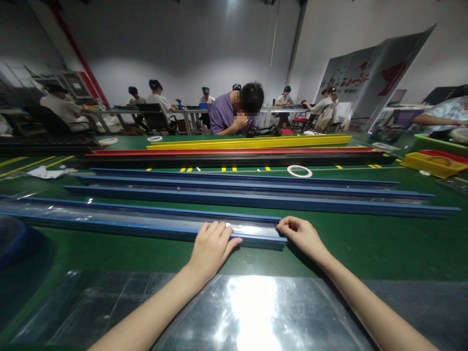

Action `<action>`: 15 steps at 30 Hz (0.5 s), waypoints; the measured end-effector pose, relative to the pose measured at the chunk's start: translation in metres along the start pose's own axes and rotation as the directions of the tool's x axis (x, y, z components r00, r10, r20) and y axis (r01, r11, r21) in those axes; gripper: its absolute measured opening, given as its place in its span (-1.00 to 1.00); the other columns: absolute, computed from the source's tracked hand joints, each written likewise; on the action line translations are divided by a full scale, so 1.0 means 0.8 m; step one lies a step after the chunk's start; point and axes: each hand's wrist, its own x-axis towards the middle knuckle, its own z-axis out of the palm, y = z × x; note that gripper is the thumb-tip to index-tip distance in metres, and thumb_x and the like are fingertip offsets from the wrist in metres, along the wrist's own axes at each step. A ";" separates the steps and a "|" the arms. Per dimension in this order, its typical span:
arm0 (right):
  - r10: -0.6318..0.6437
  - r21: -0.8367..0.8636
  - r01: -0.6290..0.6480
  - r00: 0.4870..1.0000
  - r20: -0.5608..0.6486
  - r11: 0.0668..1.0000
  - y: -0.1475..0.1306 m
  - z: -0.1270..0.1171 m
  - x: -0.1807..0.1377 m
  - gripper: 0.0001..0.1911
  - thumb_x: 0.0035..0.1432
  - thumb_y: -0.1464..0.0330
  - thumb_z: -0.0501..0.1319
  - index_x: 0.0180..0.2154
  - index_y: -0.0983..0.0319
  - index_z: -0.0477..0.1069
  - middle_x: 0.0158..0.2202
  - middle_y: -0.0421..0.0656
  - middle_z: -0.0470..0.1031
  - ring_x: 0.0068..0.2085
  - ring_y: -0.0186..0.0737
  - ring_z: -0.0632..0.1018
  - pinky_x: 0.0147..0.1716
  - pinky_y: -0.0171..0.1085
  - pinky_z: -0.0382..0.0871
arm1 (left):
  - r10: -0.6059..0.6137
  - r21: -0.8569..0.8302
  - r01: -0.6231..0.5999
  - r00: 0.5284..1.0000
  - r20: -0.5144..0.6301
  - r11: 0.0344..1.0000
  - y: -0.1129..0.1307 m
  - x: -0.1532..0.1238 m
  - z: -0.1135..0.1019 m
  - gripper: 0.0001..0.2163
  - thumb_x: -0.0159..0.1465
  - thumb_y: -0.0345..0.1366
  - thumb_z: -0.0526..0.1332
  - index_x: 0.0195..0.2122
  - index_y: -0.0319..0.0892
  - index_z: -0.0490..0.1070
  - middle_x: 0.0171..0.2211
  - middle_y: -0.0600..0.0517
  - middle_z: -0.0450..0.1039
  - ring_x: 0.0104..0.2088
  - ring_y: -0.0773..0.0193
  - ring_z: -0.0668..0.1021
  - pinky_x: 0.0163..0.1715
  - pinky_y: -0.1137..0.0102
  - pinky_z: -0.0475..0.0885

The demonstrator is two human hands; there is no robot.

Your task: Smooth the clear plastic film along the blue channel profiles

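A long blue channel strip [146, 222] with raised edges and a shiny film-like inside lies across the green table, its right end before me. My left hand [214, 241] is closed over its near edge, fingers reaching into the channel. A small white bit [228, 225] shows by those fingertips. At the strip's right end my right hand [302, 234] is closed in a pinch, fingertips at the far corner. Whatever is between them is too small to make out. Two more blue channel strips [256, 197] lie just beyond.
Beyond are a black strip [234, 160], a red strip [234, 151], a yellow strip [248, 142] and a tape roll [299, 171]. A yellow tray [433, 165] stands right. A shiny clear sheet [219, 317] covers the near edge. A person [226, 114] leans over the far side.
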 end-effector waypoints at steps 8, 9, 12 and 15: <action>0.000 0.034 0.000 1.000 0.008 0.999 0.002 0.000 0.000 -0.77 -0.12 0.21 0.10 -0.52 0.23 0.41 -0.55 -0.20 0.45 -0.50 -0.32 0.42 -0.48 -0.37 0.22 | -0.004 -0.014 0.004 1.000 0.013 1.000 0.000 0.001 -0.001 -0.72 0.24 -0.13 -0.02 -0.46 -0.19 0.31 -0.49 0.04 0.36 -0.44 0.27 0.34 -0.43 0.36 0.09; 0.001 0.038 -0.001 1.000 0.009 0.999 0.002 0.000 0.000 -0.77 -0.12 0.21 0.10 -0.52 0.23 0.41 -0.55 -0.20 0.45 -0.50 -0.32 0.42 -0.48 -0.37 0.22 | -0.005 -0.014 0.005 1.000 0.015 1.000 0.000 0.001 -0.002 -0.73 0.23 -0.13 -0.02 -0.46 -0.19 0.31 -0.49 0.04 0.36 -0.44 0.27 0.34 -0.43 0.37 0.09; 0.007 0.050 -0.007 1.000 0.014 0.999 0.003 0.001 0.001 -0.78 -0.12 0.22 0.10 -0.52 0.23 0.41 -0.55 -0.20 0.45 -0.51 -0.33 0.42 -0.48 -0.37 0.22 | -0.007 -0.014 0.007 1.000 0.019 1.000 0.000 0.001 -0.002 -0.73 0.23 -0.13 -0.01 -0.47 -0.19 0.31 -0.50 0.04 0.36 -0.44 0.26 0.34 -0.43 0.37 0.09; 0.013 0.052 -0.014 1.000 0.019 0.999 0.003 0.001 0.001 -0.78 -0.12 0.23 0.10 -0.52 0.23 0.40 -0.55 -0.21 0.45 -0.50 -0.33 0.42 -0.48 -0.37 0.21 | -0.008 -0.015 0.008 1.000 0.016 1.000 0.000 0.001 -0.002 -0.73 0.23 -0.13 -0.01 -0.47 -0.19 0.31 -0.50 0.04 0.35 -0.44 0.26 0.34 -0.43 0.36 0.08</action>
